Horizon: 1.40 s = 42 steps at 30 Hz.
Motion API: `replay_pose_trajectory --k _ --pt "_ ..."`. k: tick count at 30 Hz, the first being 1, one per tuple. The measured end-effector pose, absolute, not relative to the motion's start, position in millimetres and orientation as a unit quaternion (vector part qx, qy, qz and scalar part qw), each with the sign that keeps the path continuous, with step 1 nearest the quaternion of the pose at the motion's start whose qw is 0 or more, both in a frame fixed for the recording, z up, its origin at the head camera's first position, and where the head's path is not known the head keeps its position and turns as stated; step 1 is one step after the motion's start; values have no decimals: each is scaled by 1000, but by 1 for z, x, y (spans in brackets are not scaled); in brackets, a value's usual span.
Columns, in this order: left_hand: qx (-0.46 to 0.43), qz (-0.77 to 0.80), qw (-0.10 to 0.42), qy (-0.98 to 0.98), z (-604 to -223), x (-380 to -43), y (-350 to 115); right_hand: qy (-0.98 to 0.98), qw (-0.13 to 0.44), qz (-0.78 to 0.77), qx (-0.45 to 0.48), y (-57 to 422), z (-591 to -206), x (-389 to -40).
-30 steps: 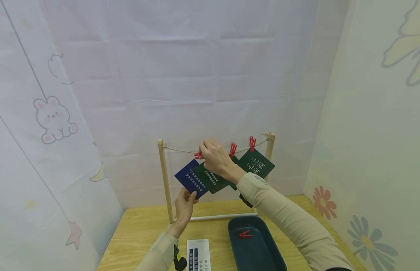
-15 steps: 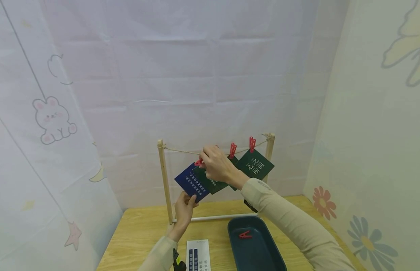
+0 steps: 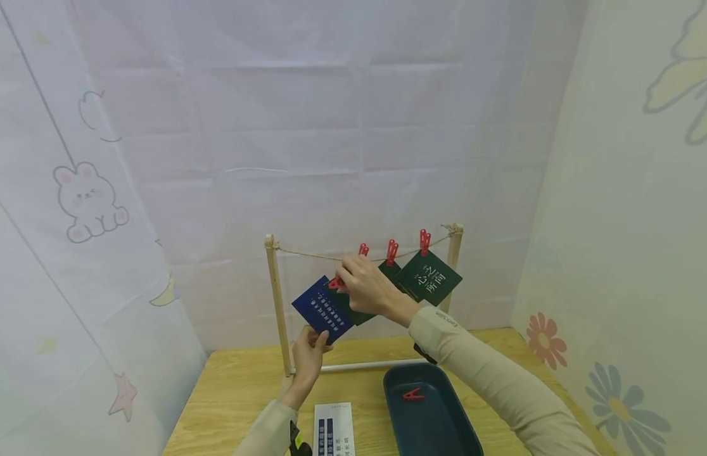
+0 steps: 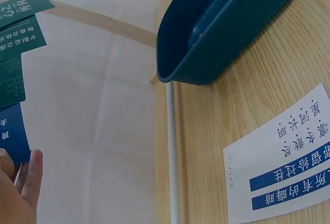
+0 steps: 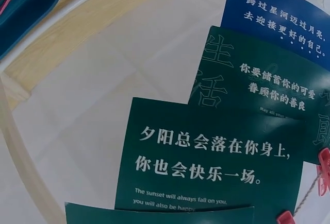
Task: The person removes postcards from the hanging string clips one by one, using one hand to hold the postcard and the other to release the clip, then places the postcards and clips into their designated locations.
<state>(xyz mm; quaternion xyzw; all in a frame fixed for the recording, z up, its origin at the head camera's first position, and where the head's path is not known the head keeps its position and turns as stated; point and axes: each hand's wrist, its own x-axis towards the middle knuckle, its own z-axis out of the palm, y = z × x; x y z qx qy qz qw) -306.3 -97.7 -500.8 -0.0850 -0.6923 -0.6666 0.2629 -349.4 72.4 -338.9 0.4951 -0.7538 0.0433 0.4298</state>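
My left hand (image 3: 308, 358) pinches the lower corner of a dark blue card (image 3: 318, 307) printed with white characters, thumb in front. In the right wrist view fingertips hold the same blue card (image 5: 278, 18) by its edge. With my right hand (image 3: 365, 285) I hold a red clothespin (image 3: 336, 284) at the blue card's upper right edge, below the rope (image 3: 308, 255). Behind this hand hangs a green card (image 5: 263, 90), partly overlapping the blue one. Farther right, another green card (image 5: 206, 157) and a last green card (image 3: 430, 277) hang from red clothespins (image 3: 391, 252).
A wooden post (image 3: 277, 304) holds the rope's left end, with a white bar (image 3: 359, 365) low between the posts. A dark teal tray (image 3: 433, 418) on the table contains a red clothespin (image 3: 413, 395). Left of the tray lies a white printed card (image 3: 342, 424).
My right hand has moved down and slightly right, lowering the clothespin from rope height to the blue card. The blue card has dropped a little. Another clothespin on the rope has come into view.
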Motion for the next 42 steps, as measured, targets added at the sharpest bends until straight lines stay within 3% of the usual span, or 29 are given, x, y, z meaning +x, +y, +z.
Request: replay_pose_trajectory --k 28,35,42 --pt "-65 -672 233 -700 -520 -299 -104 -769 399 6 499 85 -376 -347" --pt "-50 -669 221 -708 -508 -286 -105 -768 405 4 497 90 -388 -349" --pt "-56 -664 228 -710 -533 -296 -111 -768 402 6 498 95 -400 -351"
